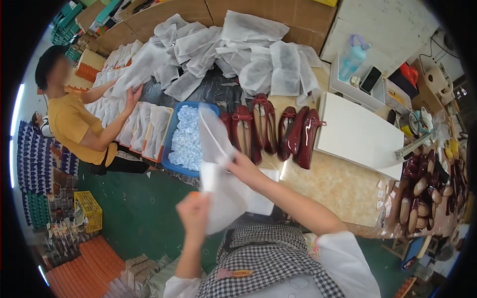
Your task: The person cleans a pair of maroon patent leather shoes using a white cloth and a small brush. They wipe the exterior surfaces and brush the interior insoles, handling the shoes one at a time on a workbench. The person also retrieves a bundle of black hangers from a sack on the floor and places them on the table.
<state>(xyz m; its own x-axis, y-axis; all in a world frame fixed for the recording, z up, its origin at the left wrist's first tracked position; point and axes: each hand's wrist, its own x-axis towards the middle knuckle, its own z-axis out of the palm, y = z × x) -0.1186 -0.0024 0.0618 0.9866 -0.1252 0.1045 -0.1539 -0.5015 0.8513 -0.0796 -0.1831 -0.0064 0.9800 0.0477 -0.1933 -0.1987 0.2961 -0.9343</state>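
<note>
A thin white fabric bag (226, 198) hangs in front of me, blurred by motion. My right hand (244, 170) is closed on its upper part, where a pale flap rises over the blue basin (175, 161). At the bag's left edge my left hand (194, 212) is closed in a fist against it, with something orange at the thumb. Small clear bluish packets (185, 136) fill the basin. Right of the basin, dark red bow-trimmed flats (304, 141) stand in a row on the table. Another white sheet (263, 196) lies at the table's near edge.
A person in a yellow top (77, 124) at the left handles white bags beside filled boxes (154, 126). White bags (248, 54) are heaped at the back. A white board (357, 131), a bin with a bottle (354, 62) and piled red shoes (422, 188) occupy the right.
</note>
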